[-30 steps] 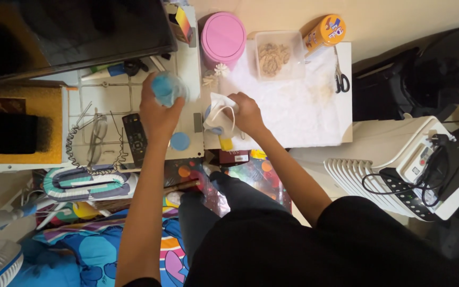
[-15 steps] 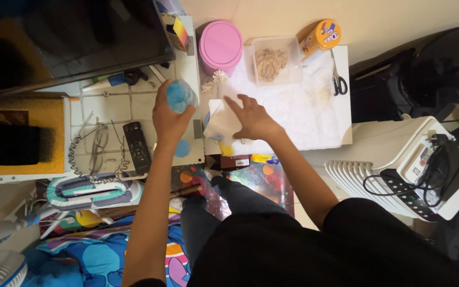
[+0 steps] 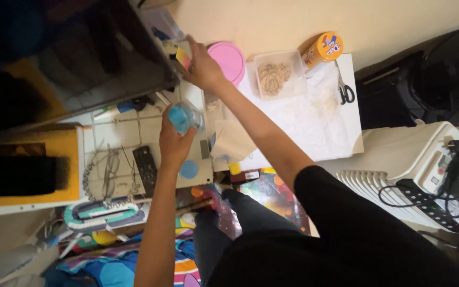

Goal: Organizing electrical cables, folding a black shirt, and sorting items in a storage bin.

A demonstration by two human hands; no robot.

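Your left hand [image 3: 173, 141] was closed around a small blue jar [image 3: 183, 117], held up over the white worktop [image 3: 197, 159] with its open mouth facing you; a blue lid [image 3: 189, 169] lay just below it on the worktop. Your right hand [image 3: 200, 64] reached across to a colourful little box [image 3: 180, 56] beside the pink tub [image 3: 228, 57], fingers on it; whether they had gripped it, you couldn't tell. A remote [image 3: 145, 165] lay nearby.
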